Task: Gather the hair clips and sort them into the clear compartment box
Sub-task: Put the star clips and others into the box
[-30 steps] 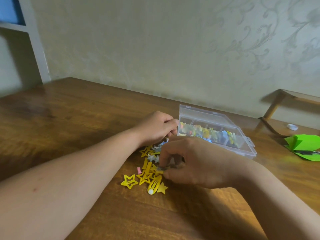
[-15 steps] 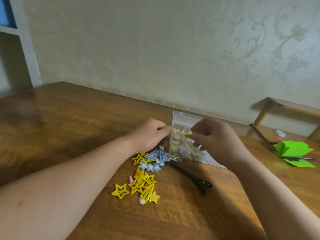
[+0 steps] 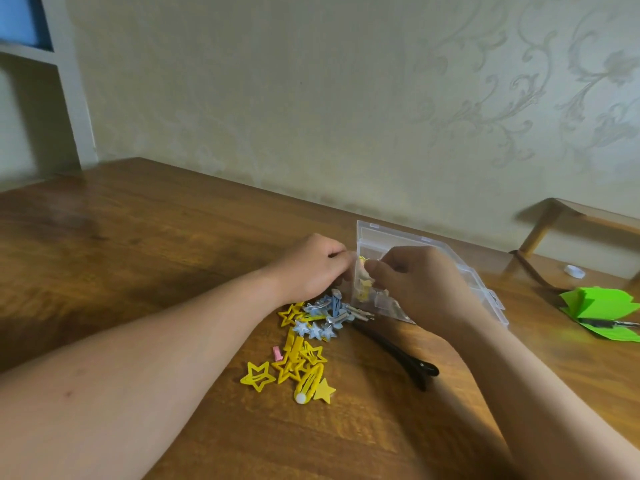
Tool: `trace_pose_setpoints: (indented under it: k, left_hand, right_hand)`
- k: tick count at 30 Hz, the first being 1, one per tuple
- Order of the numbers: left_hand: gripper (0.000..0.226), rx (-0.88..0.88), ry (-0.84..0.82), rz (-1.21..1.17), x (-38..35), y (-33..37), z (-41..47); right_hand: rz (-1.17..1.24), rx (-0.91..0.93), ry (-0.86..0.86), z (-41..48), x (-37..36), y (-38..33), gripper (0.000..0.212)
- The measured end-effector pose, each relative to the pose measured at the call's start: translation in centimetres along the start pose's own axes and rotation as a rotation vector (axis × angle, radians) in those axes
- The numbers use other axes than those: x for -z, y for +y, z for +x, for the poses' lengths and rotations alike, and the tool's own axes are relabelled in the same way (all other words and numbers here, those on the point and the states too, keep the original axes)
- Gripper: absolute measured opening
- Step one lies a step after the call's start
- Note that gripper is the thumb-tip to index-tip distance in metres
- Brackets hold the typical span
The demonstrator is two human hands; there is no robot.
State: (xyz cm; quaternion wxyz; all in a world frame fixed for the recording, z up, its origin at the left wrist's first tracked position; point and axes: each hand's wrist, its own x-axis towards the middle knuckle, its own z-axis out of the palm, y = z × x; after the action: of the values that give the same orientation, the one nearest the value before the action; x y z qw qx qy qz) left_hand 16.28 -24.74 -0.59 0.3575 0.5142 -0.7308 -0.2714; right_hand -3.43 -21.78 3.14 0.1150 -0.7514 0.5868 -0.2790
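Several yellow star hair clips lie nearest on the table, a long black clip just right, blue star clips behind. Beyond, the left hand curls its fingers on the left edge of the clear compartment box, holding it; the right hand bunches its fingertips over the box, whether pinching a clip I cannot tell.

Single view here, worn on the head, wide-angle, looking forward and down across the tabletop toward the wall. It sits close: both forearms run in from the bottom edge, filling the lower frame.
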Motion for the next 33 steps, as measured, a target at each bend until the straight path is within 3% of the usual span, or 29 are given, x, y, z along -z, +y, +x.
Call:
trace_pose_setpoints:
  k: [10,16,24,28,33]
  left_hand:
    - [0.043,0.005,-0.012,-0.004,0.2,0.1,-0.1]
    - [0.050,0.033,-0.001,-0.032,0.2,0.0,0.4]
    - [0.043,0.052,0.030,-0.134,-0.3,-1.4,0.9]
    - [0.042,0.043,0.031,-0.106,-0.3,-1.6,1.1]
    - [0.041,0.040,0.032,-0.118,-0.2,-1.6,1.0]
  right_hand:
    - [0.055,0.154,0.035,-2.1,1.3,-0.7,0.015]
    - [-0.021,0.369,-0.140,-3.4,1.1,-2.5,0.004]
    - [-0.090,0.501,-0.604,-4.8,0.9,-4.4,0.021]
    - [-0.137,0.508,-0.666,-4.9,0.5,-4.4,0.037]
    - [-0.146,0.534,-0.668,-4.8,0.4,-4.3,0.026]
